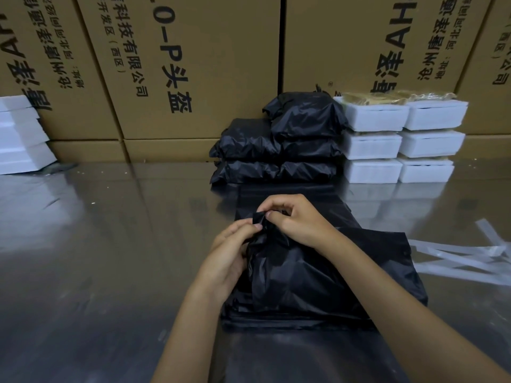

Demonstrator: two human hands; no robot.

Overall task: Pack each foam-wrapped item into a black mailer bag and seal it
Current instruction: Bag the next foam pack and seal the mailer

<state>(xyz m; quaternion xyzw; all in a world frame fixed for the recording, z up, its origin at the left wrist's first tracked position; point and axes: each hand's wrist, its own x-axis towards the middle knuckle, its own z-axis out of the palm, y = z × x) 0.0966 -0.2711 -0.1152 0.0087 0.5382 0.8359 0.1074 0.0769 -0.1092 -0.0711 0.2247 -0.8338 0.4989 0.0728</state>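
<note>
At a steel packing table (pixel 110 244), I pinch the bunched flap of a black mailer bag (pixel 304 277) between both hands: my left hand (pixel 229 255) grips the gathered plastic from the side, my right hand (pixel 298 219) curls over its top. The bag lies on a flat pile of empty mailers (pixel 276 319). Behind it sit packed black parcels (pixel 276 145), with white foam-wrapped items (pixel 401 139) stacked just beside them, against cardboard cartons (pixel 193 64).
</note>
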